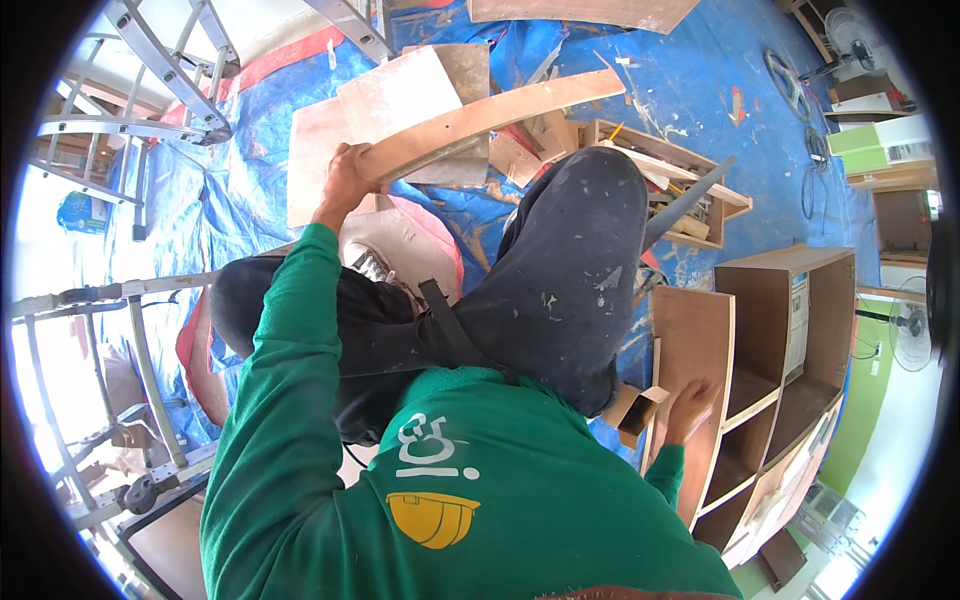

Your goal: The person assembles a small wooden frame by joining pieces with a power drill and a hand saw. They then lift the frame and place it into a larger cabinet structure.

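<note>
— Gripping that curved wooden strip (490, 118) at its near end, the left hand (345, 178) has its fingers wrapped shut around the edge, while the rest of the piece arcs up and to the right above the blue tarpaulin (690, 90). Is that enough hold?

— Probably not for a piece that long. One fist at the tip leaves the far end free to swing, and it hangs over the plywood offcuts (400, 95) and close to the open wooden tray of tools (700, 185). I would shift the grip nearer the middle, or bring the other hand across.

— Where is the right hand (690, 408)?

— Lying open, fingers spread, flat against the side panel of the brown plywood shelf unit (790, 340), holding nothing. It seems to steady either the cabinet or the body.

— So the strip is well apart from the cabinet?

— Yes, the raised knee in dark, paint-flecked trousers (570, 270) sits between them. Swinging the strip round that knee calls for a slow turn, keeping the curve flat so it does not twist in the palm.

— Anything else nearby?

— An aluminium ladder (165, 75) at upper left, near enough that the strip should move rightward, not back.
</note>
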A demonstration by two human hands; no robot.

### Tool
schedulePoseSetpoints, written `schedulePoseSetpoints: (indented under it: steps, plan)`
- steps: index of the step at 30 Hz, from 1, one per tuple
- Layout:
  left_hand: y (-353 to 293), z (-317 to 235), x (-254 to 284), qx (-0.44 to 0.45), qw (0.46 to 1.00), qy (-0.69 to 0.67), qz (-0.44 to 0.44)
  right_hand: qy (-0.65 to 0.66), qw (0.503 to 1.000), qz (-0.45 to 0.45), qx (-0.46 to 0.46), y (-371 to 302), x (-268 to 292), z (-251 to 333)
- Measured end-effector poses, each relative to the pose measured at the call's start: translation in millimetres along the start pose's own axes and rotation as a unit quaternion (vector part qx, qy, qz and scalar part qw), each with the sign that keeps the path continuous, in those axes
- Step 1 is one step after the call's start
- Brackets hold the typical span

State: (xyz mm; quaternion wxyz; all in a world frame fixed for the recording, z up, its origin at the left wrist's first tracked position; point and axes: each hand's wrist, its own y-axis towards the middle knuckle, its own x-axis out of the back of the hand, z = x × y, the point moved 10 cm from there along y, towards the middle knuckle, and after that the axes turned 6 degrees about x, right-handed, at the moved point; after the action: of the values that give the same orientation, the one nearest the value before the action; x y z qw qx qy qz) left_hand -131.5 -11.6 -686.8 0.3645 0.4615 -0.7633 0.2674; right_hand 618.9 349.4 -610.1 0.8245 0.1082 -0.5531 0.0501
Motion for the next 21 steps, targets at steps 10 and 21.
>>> schedulePoseSetpoints:
  steps: [10,21]
  plan:
    - [-2.4,-43.8,10.8,0.008,0.995,0.102,-0.02,0.378,0.818,-0.014,0.434,101.2,35.3,489.2]
    - [-60.2,-246.5,72.9,-0.282,0.95,-0.125,-0.042,0.37,0.705,0.467,0.385,43.6,-152.0,627.1]
